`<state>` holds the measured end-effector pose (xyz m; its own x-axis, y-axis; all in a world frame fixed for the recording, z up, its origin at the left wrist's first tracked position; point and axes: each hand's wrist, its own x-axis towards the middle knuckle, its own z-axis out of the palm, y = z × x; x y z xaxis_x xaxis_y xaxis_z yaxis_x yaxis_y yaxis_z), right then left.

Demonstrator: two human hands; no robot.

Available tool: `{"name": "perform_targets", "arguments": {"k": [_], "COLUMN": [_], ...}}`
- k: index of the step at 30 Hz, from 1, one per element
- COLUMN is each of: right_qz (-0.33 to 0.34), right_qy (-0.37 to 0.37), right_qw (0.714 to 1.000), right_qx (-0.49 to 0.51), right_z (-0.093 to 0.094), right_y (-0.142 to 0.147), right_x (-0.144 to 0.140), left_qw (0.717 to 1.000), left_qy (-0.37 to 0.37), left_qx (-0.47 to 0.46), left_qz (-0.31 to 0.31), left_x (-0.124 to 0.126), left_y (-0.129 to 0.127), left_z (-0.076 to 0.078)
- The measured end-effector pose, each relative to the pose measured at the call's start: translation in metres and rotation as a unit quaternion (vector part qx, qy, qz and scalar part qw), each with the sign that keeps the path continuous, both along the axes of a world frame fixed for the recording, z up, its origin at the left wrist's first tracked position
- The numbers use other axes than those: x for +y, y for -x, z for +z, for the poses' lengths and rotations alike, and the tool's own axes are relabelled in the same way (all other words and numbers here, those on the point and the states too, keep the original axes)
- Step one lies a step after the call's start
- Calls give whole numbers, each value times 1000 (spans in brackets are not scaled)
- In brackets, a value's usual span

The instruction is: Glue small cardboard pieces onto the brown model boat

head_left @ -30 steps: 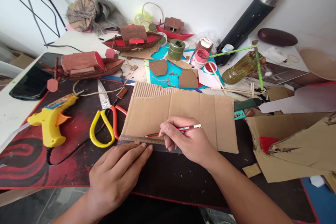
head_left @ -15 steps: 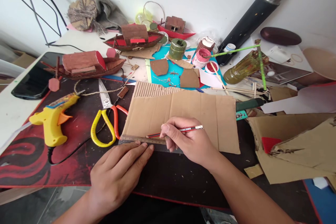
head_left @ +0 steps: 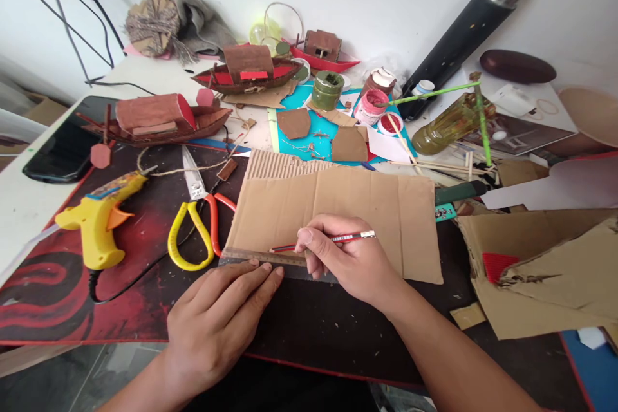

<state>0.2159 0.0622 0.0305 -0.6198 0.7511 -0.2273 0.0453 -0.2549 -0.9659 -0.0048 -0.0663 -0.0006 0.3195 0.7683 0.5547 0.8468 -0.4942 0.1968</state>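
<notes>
A brown cardboard sheet [head_left: 357,199] lies before me, its corrugated inside bared along the far left edge. Across its near edge rests a see-through ruler [head_left: 286,259]. My left hand [head_left: 217,312] lies on the ruler with fingers stretched flat, pressing it down. Between the closed fingers of my right hand [head_left: 340,257] is a red and black pencil [head_left: 345,238], its tip on the cardboard just above the ruler's left half. Part of the ruler is hidden under my right hand. Left of the sheet are scissors [head_left: 213,222] with yellow and orange handles.
A yellow glue gun [head_left: 96,225] lies at left, its cord trailing toward the scissors. Behind stand model boats [head_left: 159,116], a phone [head_left: 62,148], paint jars [head_left: 326,90] and a black flask [head_left: 458,38]. Cardboard scraps [head_left: 545,277] crowd the right side.
</notes>
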Motion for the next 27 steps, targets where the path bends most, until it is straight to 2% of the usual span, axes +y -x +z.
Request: {"name": "perform_targets", "arguments": {"k": [22, 27], "right_qz": [5, -1], "right_qy": [-15, 3], "right_qw": [1000, 1000], "right_qx": [4, 17], "right_z": [1, 1], "right_y": [1, 1], "right_x": [0, 0], "left_qw": [1000, 1000], "left_qy": [-2, 3], "left_qx": [0, -1], "left_qz": [2, -3], "left_x": [-1, -1], "left_y": [0, 1], "left_z": [-2, -2]}}
